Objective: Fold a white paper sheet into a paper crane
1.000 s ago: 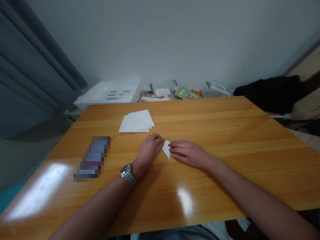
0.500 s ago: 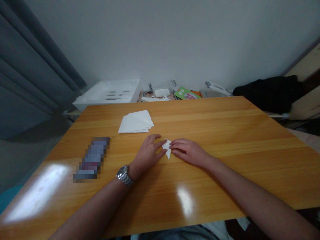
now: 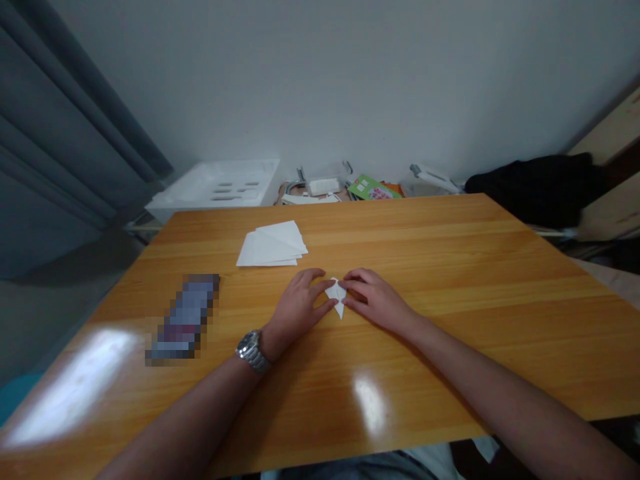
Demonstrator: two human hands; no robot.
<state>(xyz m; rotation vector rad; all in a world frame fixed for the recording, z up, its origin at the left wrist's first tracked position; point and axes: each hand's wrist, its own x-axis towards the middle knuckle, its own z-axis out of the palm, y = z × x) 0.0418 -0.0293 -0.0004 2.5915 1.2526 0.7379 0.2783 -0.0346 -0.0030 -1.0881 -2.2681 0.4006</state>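
A small piece of folded white paper (image 3: 339, 299), kite-shaped with its point toward me, lies on the wooden table between my hands. My left hand (image 3: 301, 300), with a metal watch (image 3: 253, 349) at its wrist, grips the paper's left side with thumb and fingers. From the right, my right hand (image 3: 374, 295) has its thumb and fingertips on the other side of the same paper. A crease runs down the middle of the kite. The fingertips cover its side edges.
Several white sheets (image 3: 274, 244) lie stacked beyond my left hand. A blurred-out phone-like device (image 3: 186, 319) rests at the left of the table (image 3: 440, 247). Behind the far edge stand a white tray (image 3: 215, 183), a green booklet (image 3: 373, 187) and black cloth (image 3: 535, 187).
My right hand's fingers have lifted and shifted slightly away, uncovering more of the paper. The left thumb has moved a little to the right, and the paper has shifted slightly right.
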